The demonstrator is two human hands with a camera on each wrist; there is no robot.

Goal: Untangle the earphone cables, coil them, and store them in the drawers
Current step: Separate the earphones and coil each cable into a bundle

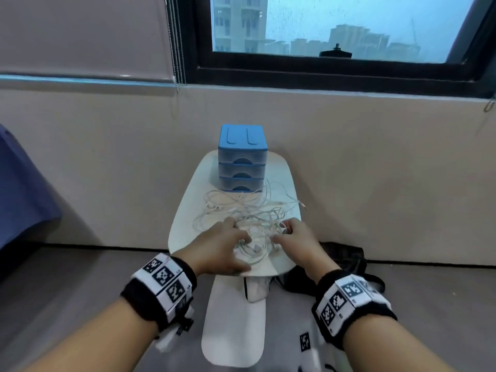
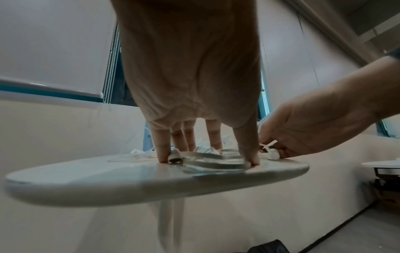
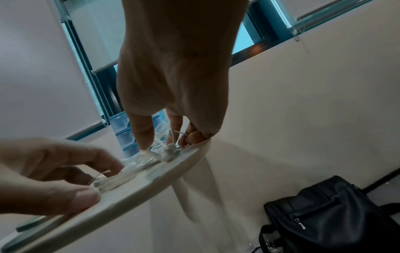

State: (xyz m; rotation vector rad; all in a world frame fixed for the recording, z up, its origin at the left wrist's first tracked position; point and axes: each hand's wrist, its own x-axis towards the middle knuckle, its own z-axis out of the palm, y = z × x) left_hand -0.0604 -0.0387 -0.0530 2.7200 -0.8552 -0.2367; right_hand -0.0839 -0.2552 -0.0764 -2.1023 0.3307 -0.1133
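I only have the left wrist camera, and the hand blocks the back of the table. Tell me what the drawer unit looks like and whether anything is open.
Observer: In the head view a blue drawer unit stands at the far end of the table. It has three stacked drawers, all shut.
Operator: Now give me the spread of the cables.
Observer: The white earphone cables sprawl in one loose tangle from the foot of the unit to the table's near end.
Operator: Find me a free end.
Observer: One plug lies clear of the tangle, near the table's right edge.
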